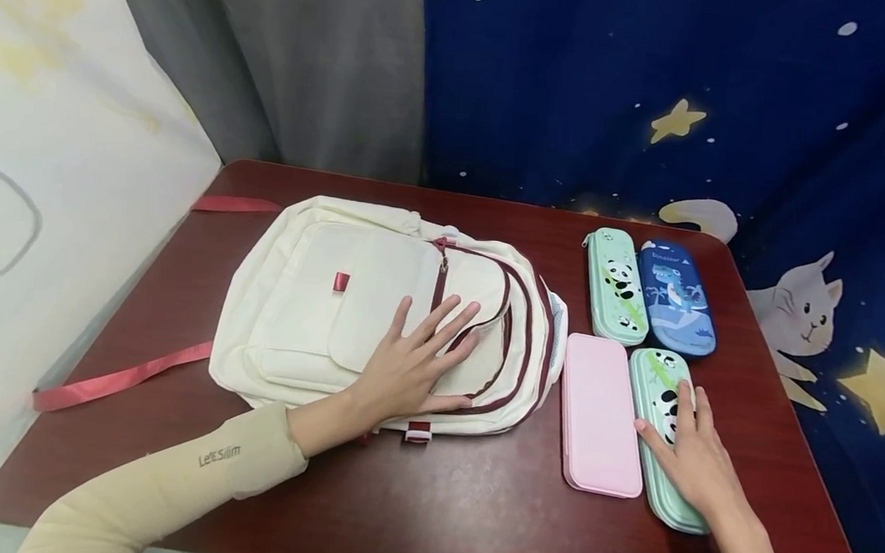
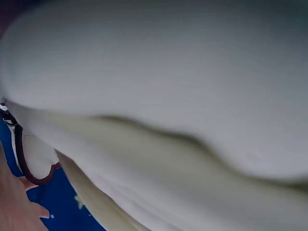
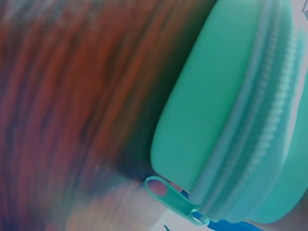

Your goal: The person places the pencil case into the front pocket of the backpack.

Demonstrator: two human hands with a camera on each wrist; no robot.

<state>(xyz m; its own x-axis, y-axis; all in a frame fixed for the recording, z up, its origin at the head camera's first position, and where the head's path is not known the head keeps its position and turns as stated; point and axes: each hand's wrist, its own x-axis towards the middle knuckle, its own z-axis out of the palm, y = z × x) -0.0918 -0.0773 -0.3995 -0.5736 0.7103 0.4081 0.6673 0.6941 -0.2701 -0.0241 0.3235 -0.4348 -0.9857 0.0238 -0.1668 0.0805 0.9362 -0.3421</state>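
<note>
Status: work looks barely begun, or paused between moves. All four pencil cases lie outside the white backpack [image 1: 298,302], which rests flat on the table [image 1: 476,487], front up; I cannot tell whether anything is inside it. No case is lifted.

Left hand [image 1: 407,371]: fingers spread wide across the backpack's front pocket, gripping nothing. Right hand [image 1: 699,465]: fingers fairly straight, resting on the near panda case [image 1: 661,397], thumb by its left edge; no grip seen.

Layout: the near panda case sits right of the pink case [image 1: 602,418]; behind these are the far panda case [image 1: 617,286] and, to its right, the dinosaur case [image 1: 677,297].

Materials: backpack cloth is cream-white, soft-looking and rounded, with dark red piping; a flat red strap [image 1: 137,373] trails left. Cases are oblong with rounded corners, probably semi-rigid moulded shells. The pink one is plain, the others printed. The right wrist view shows smooth mint sides, a ribbed zip [image 3: 269,134] and a looped pull [image 3: 175,202]. Tabletop: glossy, reddish-brown.
</note>
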